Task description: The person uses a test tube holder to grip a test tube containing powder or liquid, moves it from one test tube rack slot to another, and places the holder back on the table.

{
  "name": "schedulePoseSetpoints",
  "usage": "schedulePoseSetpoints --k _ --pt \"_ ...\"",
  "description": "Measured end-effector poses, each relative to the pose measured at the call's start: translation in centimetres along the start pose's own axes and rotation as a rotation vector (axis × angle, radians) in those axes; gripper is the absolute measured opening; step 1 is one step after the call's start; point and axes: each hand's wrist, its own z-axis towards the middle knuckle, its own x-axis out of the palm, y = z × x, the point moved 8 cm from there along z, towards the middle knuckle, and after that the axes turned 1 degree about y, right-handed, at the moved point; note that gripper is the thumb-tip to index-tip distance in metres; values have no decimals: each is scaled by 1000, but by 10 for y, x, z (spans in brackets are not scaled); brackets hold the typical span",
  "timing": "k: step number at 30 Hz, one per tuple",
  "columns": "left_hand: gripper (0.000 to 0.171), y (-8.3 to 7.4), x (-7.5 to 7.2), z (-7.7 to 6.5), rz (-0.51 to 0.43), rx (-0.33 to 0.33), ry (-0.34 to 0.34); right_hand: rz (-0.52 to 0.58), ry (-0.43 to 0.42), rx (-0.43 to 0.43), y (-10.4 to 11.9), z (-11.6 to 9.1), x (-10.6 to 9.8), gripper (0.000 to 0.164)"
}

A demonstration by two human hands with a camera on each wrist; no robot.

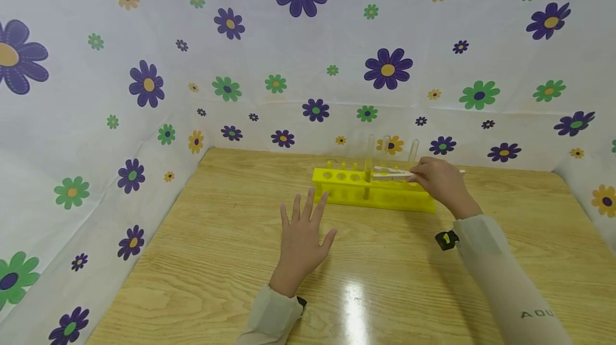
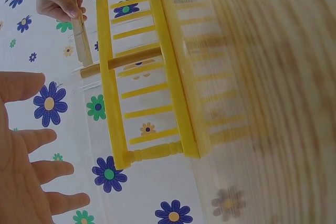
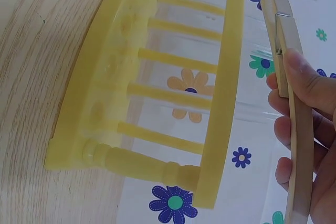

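Observation:
My right hand grips a wooden test tube clamp, thumb on one side and curled fingers on the other. The clamp's tip is at a test tube that stands upright in a yellow test tube rack and contains yellow-brown liquid. Whether the clamp's jaws go round the glass, I cannot tell. Spread fingers mark my left hand, in front of the rack's left part and holding nothing; the left wrist view shows it apart from the rack.
Two clear test tubes rise behind the clamp and right hand. Several short yellow pegs stand along the rack's back. The wooden table meets a white flower-patterned cloth behind and at the sides.

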Motion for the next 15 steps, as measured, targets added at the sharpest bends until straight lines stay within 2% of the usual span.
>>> schedulePoseSetpoints --k 15 --pt "71 -1 -1 0 -1 -8 22 -13 13 10 -4 -4 -4 32"
